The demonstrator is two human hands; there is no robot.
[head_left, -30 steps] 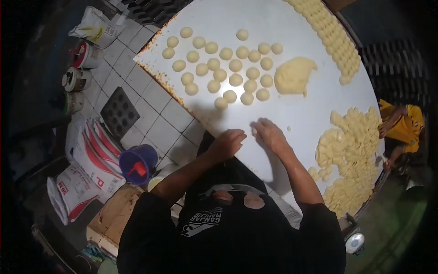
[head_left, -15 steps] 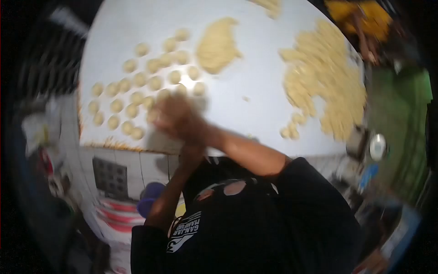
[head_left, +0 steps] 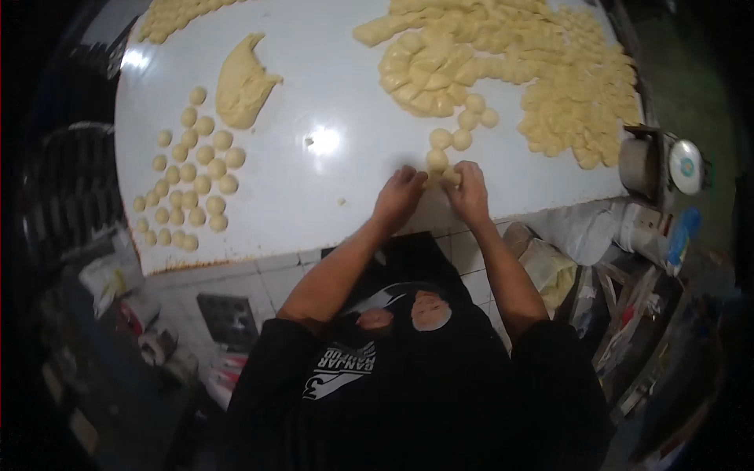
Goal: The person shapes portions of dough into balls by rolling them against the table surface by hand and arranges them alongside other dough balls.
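My left hand [head_left: 400,196] is at the near side of the white table [head_left: 314,196], its fingers closed around a small piece of dough. Opposite it, my right hand [head_left: 469,191] pinches another dough piece [head_left: 452,176]. Between and just beyond my fingers lies a pale dough ball [head_left: 437,160], with several more balls [head_left: 462,140] leading up to a large spread of dough pieces [head_left: 428,71]. Toward the left, many round balls [head_left: 202,184] sit in loose rows near a big smooth lump of dough [head_left: 242,82].
Past the table's right edge are a metal container [head_left: 640,165] and a round white dial [head_left: 686,167]. A dark moulded tray [head_left: 228,320] lies on the tiled floor at the lower left. More dough balls [head_left: 169,17] line the far left edge.
The view has swung toward the right part of the table. My hands, close together over the rows of balls before, are now apart beside the dough pieces, each gripping dough.
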